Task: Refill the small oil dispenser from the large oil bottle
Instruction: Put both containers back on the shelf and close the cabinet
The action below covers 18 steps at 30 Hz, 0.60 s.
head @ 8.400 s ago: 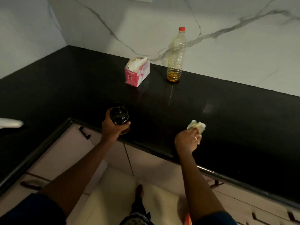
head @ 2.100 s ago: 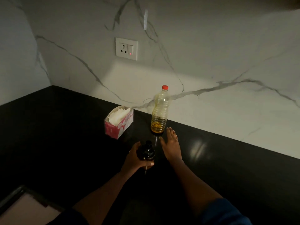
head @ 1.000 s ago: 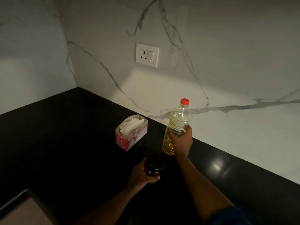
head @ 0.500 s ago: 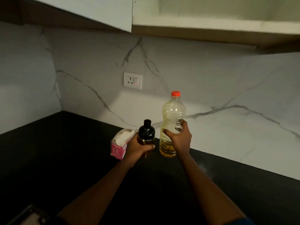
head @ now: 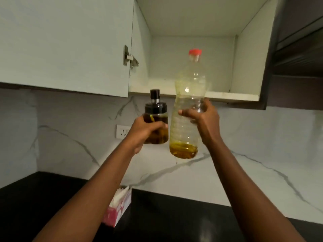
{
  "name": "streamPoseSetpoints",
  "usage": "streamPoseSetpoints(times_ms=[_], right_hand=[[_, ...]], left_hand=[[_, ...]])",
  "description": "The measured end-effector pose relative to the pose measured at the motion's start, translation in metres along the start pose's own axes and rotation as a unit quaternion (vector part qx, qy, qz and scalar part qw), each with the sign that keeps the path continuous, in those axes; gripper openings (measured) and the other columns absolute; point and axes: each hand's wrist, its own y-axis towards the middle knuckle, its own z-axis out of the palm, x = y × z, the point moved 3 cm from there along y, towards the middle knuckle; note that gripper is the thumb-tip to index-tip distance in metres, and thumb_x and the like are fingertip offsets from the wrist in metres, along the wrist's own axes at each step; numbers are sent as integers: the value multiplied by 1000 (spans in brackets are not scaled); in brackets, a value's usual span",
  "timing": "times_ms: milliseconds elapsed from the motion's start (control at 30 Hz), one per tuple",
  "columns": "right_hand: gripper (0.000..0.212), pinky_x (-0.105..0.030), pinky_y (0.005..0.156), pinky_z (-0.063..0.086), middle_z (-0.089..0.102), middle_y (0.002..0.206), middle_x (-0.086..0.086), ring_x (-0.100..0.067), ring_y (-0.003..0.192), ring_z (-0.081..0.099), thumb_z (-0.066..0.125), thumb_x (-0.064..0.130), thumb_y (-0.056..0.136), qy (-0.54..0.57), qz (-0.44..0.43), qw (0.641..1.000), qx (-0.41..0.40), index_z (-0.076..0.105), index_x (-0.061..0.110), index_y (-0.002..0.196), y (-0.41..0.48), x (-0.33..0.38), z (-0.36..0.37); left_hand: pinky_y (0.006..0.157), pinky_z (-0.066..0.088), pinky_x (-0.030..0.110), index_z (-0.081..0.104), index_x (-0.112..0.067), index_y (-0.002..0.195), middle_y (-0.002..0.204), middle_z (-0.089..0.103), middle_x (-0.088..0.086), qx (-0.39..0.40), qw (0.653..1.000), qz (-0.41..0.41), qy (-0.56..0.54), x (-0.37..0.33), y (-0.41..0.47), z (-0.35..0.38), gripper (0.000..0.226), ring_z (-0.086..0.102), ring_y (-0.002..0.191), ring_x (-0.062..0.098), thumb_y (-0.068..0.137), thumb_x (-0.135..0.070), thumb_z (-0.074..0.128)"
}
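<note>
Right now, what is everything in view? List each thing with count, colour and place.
large oil bottle: one, clear, red cap, a little yellow oil at the bottom; held aloft
small oil dispenser: one, black lid, amber oil; held aloft, left of the bottle
cabinet: one, pale, door open; overhead
backsplash: one, white marble; behind
wall socket: one, white; on the backsplash
countertop: one, black; below
tissue box: one, pink and white; on the countertop
left hand: grips the dispenser
right hand: grips the bottle
</note>
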Motion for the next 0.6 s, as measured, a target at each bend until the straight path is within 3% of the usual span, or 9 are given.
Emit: streamPoseSetpoints(times_ms=[100, 200, 300, 433, 600], right_hand=[[76, -40, 75, 57, 63, 109, -8, -26, 92, 65, 79, 41, 48, 27, -2, 1000, -9, 54, 14, 115, 41, 44, -19], [61, -38, 68, 56, 67, 102, -9, -29, 84, 67, 80, 33, 51, 60, 0, 998, -12, 59, 15, 105, 82, 79, -41], [57, -37, 71, 55, 65, 102, -10, -29, 86, 65, 78, 27, 59, 73, 3, 997, -17, 58, 14, 111, 124, 99, -62], [60, -35, 68, 53, 63, 103, -11, -30, 86, 63, 79, 27, 59, 67, 18, 997, -36, 56, 9, 112, 174, 96, -76], [55, -35, 71, 50, 59, 103, -8, -27, 85, 59, 80, 26, 61, 8, 26, 997, -76, 52, 15, 107, 217, 58, -75]], left_hand=[[86, 51, 42, 57, -23, 107, 104, 64, 3, 14, 999, 37, -11, -57, 24, 9, 39, 59, 99, 20, 72, -19, 73], [80, 54, 41, 57, -22, 103, 104, 64, 5, 19, 998, 62, -10, -108, 55, 19, 35, 61, 98, 23, 72, -20, 73], [81, 53, 46, 56, -23, 96, 101, 64, 5, 24, 998, 54, 10, -142, 92, 29, 28, 60, 96, 25, 73, -21, 72], [93, 40, 60, 55, -16, 104, 107, 58, 7, -9, 999, 18, 32, -149, 139, 47, 38, 51, 104, 30, 71, -19, 74], [98, 36, 55, 50, -14, 104, 112, 55, 10, -34, 998, -15, 48, -125, 187, 68, 41, 49, 110, 31, 71, -18, 74]])
